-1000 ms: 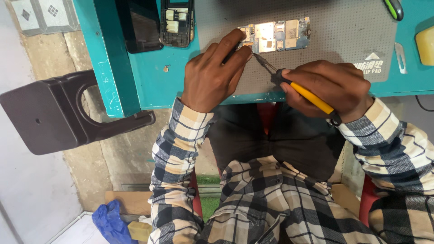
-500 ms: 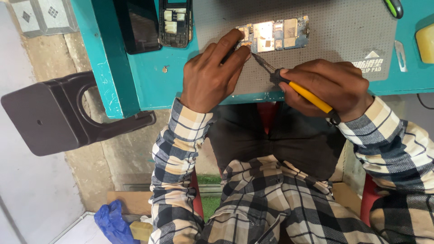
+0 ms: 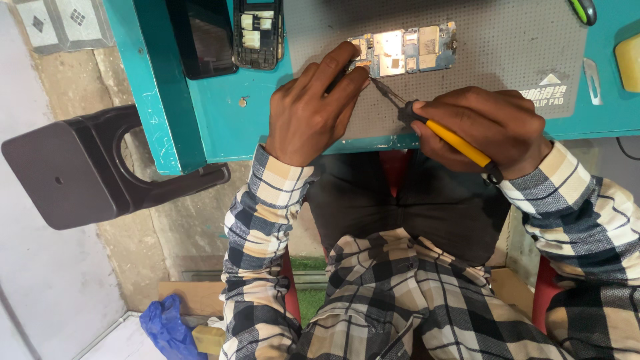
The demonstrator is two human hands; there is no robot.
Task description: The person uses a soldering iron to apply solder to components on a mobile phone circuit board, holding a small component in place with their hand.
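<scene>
A small phone circuit board (image 3: 410, 50) with metal shields lies on a grey perforated mat (image 3: 493, 60) on the teal table (image 3: 220, 113). My left hand (image 3: 313, 107) rests at the board's left end, its fingertips pinching or pressing that edge. My right hand (image 3: 483, 127) grips a yellow-and-black screwdriver (image 3: 443, 133), whose thin metal tip points up-left and touches the board's lower left corner, just beside my left fingertips. Both forearms wear checked sleeves.
A black phone screen (image 3: 200, 37) and an open phone back shell (image 3: 257, 33) lie at the table's left. A black plastic stool (image 3: 87, 173) stands on the floor to the left. A yellow block (image 3: 629, 60), tweezers (image 3: 593, 80) and a green-handled tool (image 3: 583, 10) sit at the right. Blue cloth (image 3: 167, 327) lies below.
Both hands stay almost still at the board's left end. The screwdriver tip shifts only slightly against the board.
</scene>
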